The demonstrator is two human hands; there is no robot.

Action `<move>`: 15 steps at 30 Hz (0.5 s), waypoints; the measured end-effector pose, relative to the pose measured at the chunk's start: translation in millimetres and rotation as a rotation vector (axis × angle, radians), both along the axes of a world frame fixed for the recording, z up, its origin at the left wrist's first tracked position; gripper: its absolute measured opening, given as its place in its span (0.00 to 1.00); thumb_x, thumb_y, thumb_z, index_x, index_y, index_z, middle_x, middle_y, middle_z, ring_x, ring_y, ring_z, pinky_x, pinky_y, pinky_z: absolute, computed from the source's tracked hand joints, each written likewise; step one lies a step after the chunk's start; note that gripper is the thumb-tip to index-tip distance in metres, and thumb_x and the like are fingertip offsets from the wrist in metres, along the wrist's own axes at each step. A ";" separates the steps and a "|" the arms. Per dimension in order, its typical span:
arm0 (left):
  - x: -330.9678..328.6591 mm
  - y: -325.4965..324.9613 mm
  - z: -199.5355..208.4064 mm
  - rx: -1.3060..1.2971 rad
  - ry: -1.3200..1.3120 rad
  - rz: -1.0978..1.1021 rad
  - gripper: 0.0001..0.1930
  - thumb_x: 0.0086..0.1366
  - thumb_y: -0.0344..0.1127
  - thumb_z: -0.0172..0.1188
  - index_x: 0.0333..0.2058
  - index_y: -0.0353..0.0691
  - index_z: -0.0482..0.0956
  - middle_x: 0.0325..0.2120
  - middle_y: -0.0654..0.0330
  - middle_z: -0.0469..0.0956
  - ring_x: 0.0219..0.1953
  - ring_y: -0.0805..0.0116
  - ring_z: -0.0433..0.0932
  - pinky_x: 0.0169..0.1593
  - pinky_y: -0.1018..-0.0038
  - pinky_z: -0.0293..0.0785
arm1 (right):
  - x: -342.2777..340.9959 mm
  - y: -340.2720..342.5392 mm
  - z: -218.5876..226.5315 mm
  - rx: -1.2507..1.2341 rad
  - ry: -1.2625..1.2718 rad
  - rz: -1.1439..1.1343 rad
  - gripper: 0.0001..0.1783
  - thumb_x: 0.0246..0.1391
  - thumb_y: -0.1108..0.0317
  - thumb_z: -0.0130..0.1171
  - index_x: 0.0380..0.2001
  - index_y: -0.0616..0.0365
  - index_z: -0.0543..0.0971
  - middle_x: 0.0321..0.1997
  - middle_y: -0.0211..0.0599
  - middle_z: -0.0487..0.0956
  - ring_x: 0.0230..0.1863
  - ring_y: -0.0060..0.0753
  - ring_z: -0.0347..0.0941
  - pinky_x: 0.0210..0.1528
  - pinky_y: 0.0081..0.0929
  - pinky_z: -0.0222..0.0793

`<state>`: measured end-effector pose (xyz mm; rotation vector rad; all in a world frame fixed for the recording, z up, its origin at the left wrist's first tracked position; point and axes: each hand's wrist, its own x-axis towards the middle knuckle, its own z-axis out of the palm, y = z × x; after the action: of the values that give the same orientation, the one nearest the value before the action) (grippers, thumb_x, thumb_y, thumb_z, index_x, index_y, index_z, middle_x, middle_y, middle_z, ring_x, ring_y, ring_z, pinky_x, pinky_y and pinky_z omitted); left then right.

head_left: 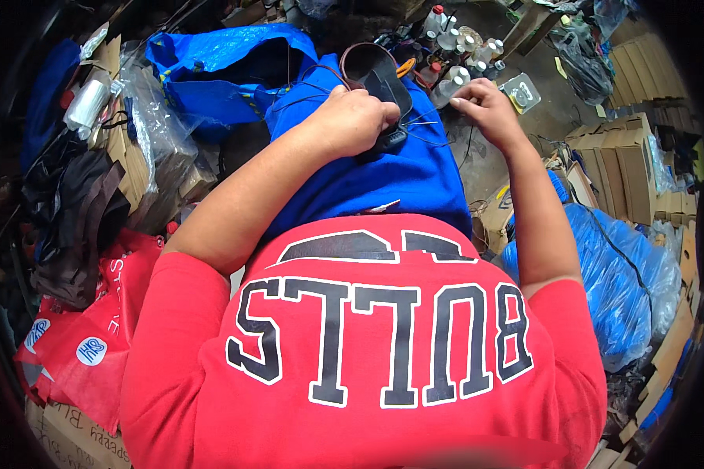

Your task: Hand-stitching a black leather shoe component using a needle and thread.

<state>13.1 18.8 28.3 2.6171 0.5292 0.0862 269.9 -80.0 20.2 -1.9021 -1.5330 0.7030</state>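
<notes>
My left hand is closed over the near side of a dark item that looks like a shoe, with a brown rim around its opening. It rests over my blue-clad lap. The hand hides much of it. Dark thread loops out to the left of this hand, and thin strands stick out on its right. Raised to the right and apart from the shoe, my right hand has its thumb and fingers pinched together. Whatever they hold is too fine to make out.
Several bottles stand beyond my right hand, beside a clear plastic container. A blue bag gapes open at far left. Cardboard boxes and a blue plastic-wrapped bundle lie right; a red bag lies left.
</notes>
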 end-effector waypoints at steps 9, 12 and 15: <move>-5.9 -0.6 -6.2 0.038 0.031 -0.007 0.05 0.60 0.34 0.53 0.34 0.46 0.76 0.27 0.58 0.78 0.37 0.56 0.76 0.41 0.60 0.63 | -67.3 2.4 32.5 0.144 -0.663 0.506 0.04 0.50 0.64 0.56 0.31 0.49 0.76 0.32 0.33 0.77 0.40 0.37 0.73 0.48 0.35 0.60; -9.6 2.3 -7.9 0.071 -0.002 -0.040 0.04 0.60 0.34 0.53 0.33 0.46 0.75 0.26 0.59 0.77 0.36 0.58 0.76 0.41 0.62 0.62 | -79.4 7.5 27.6 0.071 -0.767 0.560 0.03 0.53 0.66 0.50 0.30 0.48 0.73 0.30 0.31 0.77 0.40 0.34 0.74 0.45 0.33 0.60; -21.7 1.6 -8.1 0.144 -0.051 -0.065 0.04 0.59 0.34 0.53 0.33 0.47 0.74 0.25 0.61 0.76 0.37 0.60 0.75 0.42 0.63 0.61 | -70.8 8.3 23.9 0.081 -0.685 0.631 0.02 0.50 0.68 0.52 0.29 0.48 0.72 0.27 0.30 0.76 0.37 0.34 0.74 0.43 0.34 0.60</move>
<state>-8.6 20.5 20.3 2.7609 0.4347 0.1763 199.1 -71.6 44.1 -1.6697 -2.6031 0.2088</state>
